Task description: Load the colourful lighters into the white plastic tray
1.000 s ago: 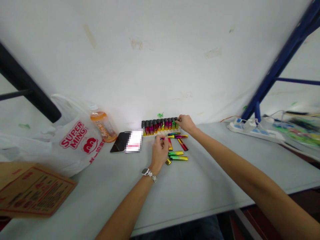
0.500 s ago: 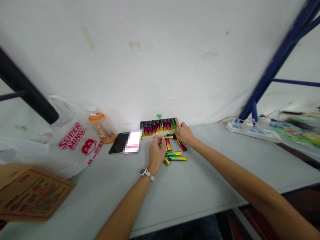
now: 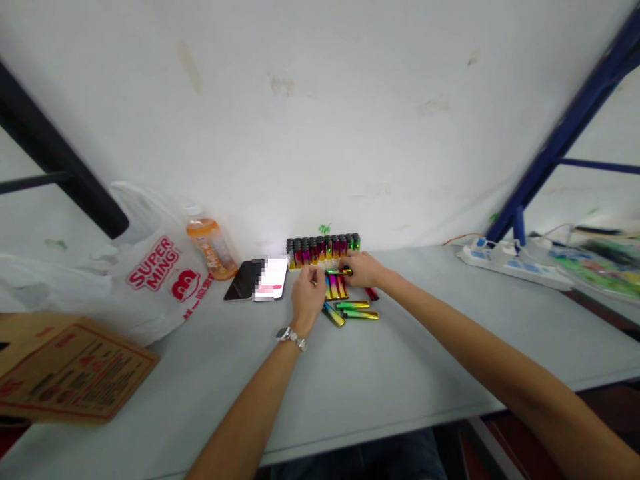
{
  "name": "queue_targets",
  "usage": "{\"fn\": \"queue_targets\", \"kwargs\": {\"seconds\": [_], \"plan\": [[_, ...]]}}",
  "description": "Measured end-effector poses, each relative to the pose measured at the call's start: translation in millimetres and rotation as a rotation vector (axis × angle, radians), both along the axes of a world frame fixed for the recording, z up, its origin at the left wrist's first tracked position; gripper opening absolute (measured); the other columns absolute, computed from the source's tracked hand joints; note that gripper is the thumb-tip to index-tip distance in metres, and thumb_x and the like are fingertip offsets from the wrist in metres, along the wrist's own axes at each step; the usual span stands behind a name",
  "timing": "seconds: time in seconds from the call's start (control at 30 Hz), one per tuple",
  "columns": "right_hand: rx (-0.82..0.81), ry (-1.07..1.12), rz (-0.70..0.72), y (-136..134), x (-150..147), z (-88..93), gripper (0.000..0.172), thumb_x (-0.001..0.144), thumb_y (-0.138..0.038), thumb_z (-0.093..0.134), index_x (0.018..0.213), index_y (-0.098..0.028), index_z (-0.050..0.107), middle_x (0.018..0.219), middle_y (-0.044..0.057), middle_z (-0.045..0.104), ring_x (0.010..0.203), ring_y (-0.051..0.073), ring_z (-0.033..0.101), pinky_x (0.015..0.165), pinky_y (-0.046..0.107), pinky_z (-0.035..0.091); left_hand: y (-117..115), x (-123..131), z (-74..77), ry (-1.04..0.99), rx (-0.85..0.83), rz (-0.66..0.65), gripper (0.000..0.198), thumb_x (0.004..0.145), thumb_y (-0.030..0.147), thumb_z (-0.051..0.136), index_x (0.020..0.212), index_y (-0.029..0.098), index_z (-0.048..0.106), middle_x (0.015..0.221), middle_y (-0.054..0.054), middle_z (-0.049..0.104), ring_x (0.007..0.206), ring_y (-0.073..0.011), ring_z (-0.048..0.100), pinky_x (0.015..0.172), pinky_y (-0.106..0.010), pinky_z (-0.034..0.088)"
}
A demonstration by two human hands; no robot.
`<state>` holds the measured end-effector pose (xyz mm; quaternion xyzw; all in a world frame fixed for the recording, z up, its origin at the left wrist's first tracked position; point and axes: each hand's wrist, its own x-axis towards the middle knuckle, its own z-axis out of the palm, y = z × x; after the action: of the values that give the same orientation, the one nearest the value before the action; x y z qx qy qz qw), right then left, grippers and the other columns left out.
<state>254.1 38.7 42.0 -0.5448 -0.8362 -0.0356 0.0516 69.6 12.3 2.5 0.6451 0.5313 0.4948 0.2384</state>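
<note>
Rows of shiny multicoloured lighters with dark tops stand upright in a pale holder against the wall. My right hand is closed on a green-gold lighter, held level just in front of the row. Facing it from the left, my left hand has its fingers pinched together; what is in them is too small to make out. Below the hands lie several loose lighters: red-gold ones side by side, two green-gold lighters, and a blue-gold lighter. A red lighter lies partly under my right hand.
Left of the lighters are a dark tablet or phone and a lit screen, partly blurred. Further left stand an orange drink bottle, a white plastic bag and a cardboard box. A power strip lies at right.
My right hand has come down from the right end of the standing row and now grips a lighter in front of it. My left hand stays close by, pinched.
</note>
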Motion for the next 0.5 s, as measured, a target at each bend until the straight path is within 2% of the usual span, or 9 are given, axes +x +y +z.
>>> {"fn": "queue_targets", "kwargs": {"seconds": [0.17, 0.33, 0.43, 0.5], "plan": [[-0.045, -0.102, 0.001, 8.3, -14.6, 10.1, 0.028, 0.076, -0.022, 0.063, 0.100, -0.015, 0.073, 0.100, 0.015, 0.072, 0.094, 0.029, 0.067, 0.080, 0.033, 0.047, 2.1, -4.6, 3.2, 0.120, -0.031, 0.096, 0.020, 0.091, 0.037, 0.047, 0.084, 0.021, 0.058, 0.071, -0.003, 0.066, 0.062, -0.0172, 0.059, 0.057, -0.025, 0.033], [-0.086, -0.174, -0.041, 13.4, -22.3, 14.6, 0.022, 0.074, -0.021, 0.065, 0.091, -0.012, 0.075, 0.095, 0.020, 0.073, 0.087, 0.030, 0.069, 0.074, 0.033, 0.048, 2.9, -7.6, 4.4, 0.146, -0.042, 0.118, 0.018, 0.091, 0.034, 0.049, 0.084, 0.021, 0.059, 0.073, -0.004, 0.067, 0.065, -0.0180, 0.060, 0.058, -0.025, 0.034], [-0.081, -0.035, -0.027, 11.1, -17.0, 13.6, 0.019, 0.076, -0.021, 0.064, 0.090, -0.013, 0.074, 0.091, 0.016, 0.074, 0.082, 0.025, 0.068, 0.070, 0.028, 0.046, 2.7, -8.4, 5.8, 0.107, -0.015, 0.093, 0.018, 0.091, 0.033, 0.049, 0.082, 0.021, 0.059, 0.071, -0.003, 0.065, 0.065, -0.0177, 0.059, 0.059, -0.025, 0.035], [-0.068, 0.189, -0.004, 6.2, -11.5, 11.0, 0.016, 0.080, -0.023, 0.062, 0.089, -0.013, 0.072, 0.080, 0.010, 0.072, 0.072, 0.019, 0.064, 0.063, 0.025, 0.043, 2.6, -7.1, 6.6, 0.031, 0.044, 0.049, 0.018, 0.090, 0.035, 0.052, 0.085, 0.020, 0.061, 0.075, -0.003, 0.065, 0.069, -0.0174, 0.059, 0.063, -0.026, 0.039]]}}
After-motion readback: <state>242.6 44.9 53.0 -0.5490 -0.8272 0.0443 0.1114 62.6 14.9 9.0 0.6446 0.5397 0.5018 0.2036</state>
